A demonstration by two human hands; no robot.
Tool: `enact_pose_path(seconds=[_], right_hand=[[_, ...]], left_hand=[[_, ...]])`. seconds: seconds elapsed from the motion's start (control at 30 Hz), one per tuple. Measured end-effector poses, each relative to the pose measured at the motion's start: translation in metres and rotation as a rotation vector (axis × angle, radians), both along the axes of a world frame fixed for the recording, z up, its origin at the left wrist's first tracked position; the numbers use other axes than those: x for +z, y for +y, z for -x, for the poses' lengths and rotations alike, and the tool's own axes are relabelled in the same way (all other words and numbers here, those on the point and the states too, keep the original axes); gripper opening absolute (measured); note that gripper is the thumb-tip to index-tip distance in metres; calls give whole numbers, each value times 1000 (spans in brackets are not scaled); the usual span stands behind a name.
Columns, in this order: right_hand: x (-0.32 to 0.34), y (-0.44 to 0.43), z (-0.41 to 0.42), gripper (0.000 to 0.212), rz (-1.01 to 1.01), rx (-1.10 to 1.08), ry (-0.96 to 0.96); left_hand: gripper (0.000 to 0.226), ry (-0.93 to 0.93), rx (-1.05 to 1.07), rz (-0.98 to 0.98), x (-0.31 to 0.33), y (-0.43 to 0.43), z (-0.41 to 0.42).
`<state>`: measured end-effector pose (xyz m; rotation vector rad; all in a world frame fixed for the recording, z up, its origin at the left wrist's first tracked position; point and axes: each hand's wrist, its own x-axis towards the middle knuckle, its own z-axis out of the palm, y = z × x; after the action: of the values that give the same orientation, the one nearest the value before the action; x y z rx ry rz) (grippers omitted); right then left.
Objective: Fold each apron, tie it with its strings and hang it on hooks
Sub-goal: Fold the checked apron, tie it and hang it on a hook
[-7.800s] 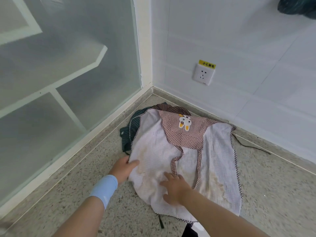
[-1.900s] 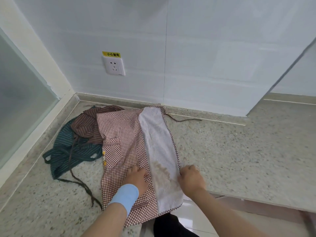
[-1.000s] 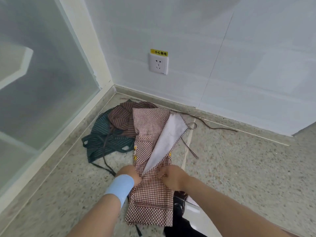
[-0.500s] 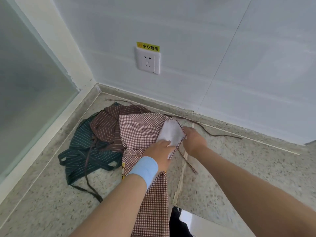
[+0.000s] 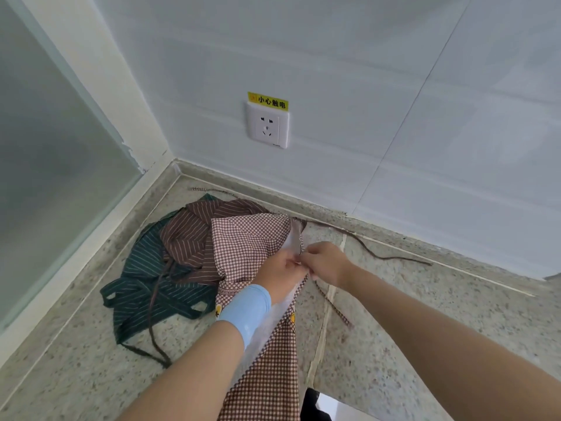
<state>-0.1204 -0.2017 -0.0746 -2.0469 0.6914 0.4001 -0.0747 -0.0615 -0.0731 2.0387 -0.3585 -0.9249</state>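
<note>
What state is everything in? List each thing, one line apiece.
Red-and-white checked fabric apron: folded into a narrow strip, untied, not hung.
Brown striped fabric apron: crumpled, not folded.
Dark green striped fabric apron: crumpled, partly under the brown one.
White wall socket: nothing plugged in.
Left hand: pinches the checked apron's edge.
Right hand: pinches the same edge.
</note>
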Motion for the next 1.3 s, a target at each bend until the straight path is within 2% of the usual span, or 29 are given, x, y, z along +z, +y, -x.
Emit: enact_pose_path(seconds=[0.1, 0.17, 0.2, 0.27, 0.33, 0.43, 0.47, 0.53, 0.57, 0.67, 0.7, 0.77, 0.83, 0.97, 1.07, 1.17, 1.3], right_hand=[[26, 26, -18, 20, -306, -126, -143], [41, 40, -30, 15, -435, -119, -173], [47, 47, -36, 15, -460, -103, -181], [55, 58, -47, 19, -429, -50, -213], [59, 65, -57, 24, -344, -9, -219], [52, 68, -68, 32, -238, -9, -210], [46, 67, -70, 33, -181, 0, -198], [32, 64, -71, 31, -77, 22, -150], [24, 61, -71, 32, -23, 33, -119], [2, 49, -70, 44, 132, 46, -57], [-4, 45, -70, 47, 159, 31, -42], [-15, 37, -70, 50, 198, -18, -25], [-28, 28, -73, 52, 225, -70, -8], [-42, 23, -76, 51, 91, -133, -51], [-53, 19, -77, 49, 37, -150, -101], [-60, 20, -77, 46, 182, -30, -179], [-61, 25, -80, 45, 482, 218, -96]], left_hand=[[28, 284, 214, 262, 20, 2, -2], [27, 431, 337, 379, 35, 16, -11], [21, 478, 333, 372, 42, 27, -17], [12, 509, 245, 225, 48, 50, -35], [14, 316, 183, -23, 50, 72, -60], [30, -273, 151, -496, 57, 104, -102], [28, -385, 163, -612, 59, 115, -114], [25, -474, 159, -734, 56, 131, -134], [33, -499, 125, -772, 55, 132, -135], [47, -665, 49, -711, 47, 116, -128], [43, -701, 33, -637, 44, 106, -124], [36, -656, -10, -455, 31, 84, -118], [35, -586, -101, -404, 17, 59, -115], [42, -560, -281, -642, 2, 32, -119], [31, -508, -319, -773, -8, 24, -137], [25, -575, -293, -811, -5, 25, -160], [17, -725, -267, -895, 0, 35, -177]])
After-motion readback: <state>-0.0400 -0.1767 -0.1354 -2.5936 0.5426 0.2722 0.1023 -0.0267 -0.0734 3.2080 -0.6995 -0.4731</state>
